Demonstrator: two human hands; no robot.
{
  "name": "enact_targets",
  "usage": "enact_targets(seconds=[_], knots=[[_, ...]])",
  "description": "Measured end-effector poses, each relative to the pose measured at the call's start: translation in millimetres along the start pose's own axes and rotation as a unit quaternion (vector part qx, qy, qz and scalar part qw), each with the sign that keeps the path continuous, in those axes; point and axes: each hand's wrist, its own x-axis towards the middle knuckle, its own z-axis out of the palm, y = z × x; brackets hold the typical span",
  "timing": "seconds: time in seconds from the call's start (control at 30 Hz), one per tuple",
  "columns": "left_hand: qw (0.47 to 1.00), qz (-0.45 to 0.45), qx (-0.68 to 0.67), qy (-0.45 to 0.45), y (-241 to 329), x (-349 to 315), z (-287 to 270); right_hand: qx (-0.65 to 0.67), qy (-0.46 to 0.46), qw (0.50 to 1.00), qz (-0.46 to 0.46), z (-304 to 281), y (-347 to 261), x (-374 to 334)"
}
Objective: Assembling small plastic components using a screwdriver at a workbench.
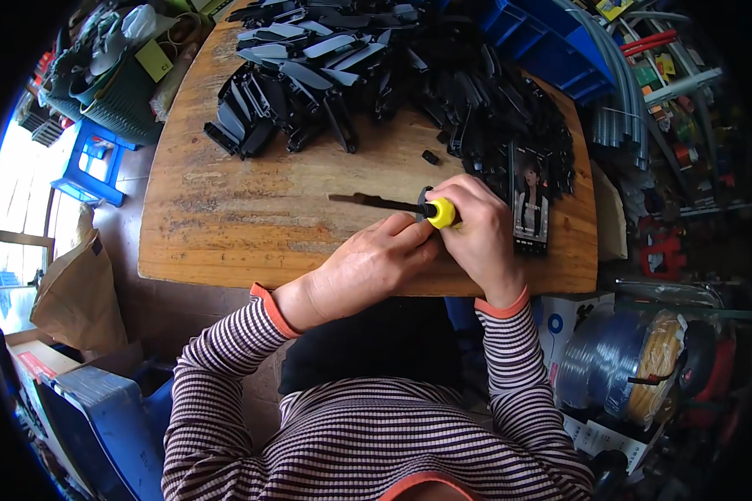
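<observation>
Over the front part of the wooden table, my two hands meet. My right hand [483, 234] is closed around a yellow-and-black tool handle [443, 214], its yellow faceted end facing up. Against it, my left hand [378, 257] is closed, with thumb and fingers pinched together; whatever lies between them is hidden. A dark narrow strip [376, 200] runs leftward from the handle, and I cannot tell whether it is a part or a shadow. A small black plastic piece [430, 157] lies just beyond my hands.
Black plastic parts with blade-like pieces [309, 75] are heaped across the far side of the wooden table [200, 209]. A phone [530, 200] lies right of my right hand. A blue crate [551, 46] stands back right, a blue stool [96, 163] left, tubing coils [602, 367] lower right.
</observation>
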Motion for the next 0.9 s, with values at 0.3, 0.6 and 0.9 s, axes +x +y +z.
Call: enact_targets(seconds=[0.3,0.6,0.9], knots=[[1.0,-0.008,-0.013,-0.011,-0.9,0.0,-2.0,0.415,0.133,0.896,0.087,-35.0,-8.4,34.5],[0.999,0.011,0.034,0.006,-2.5,2.3,-5.3,0.499,0.173,0.841,0.115,4.2,6.4,44.1],[0.988,0.048,0.108,-0.102,-28.0,20.8,-22.7,-0.109,0.051,0.989,0.089,18.1,23.5,47.8]])
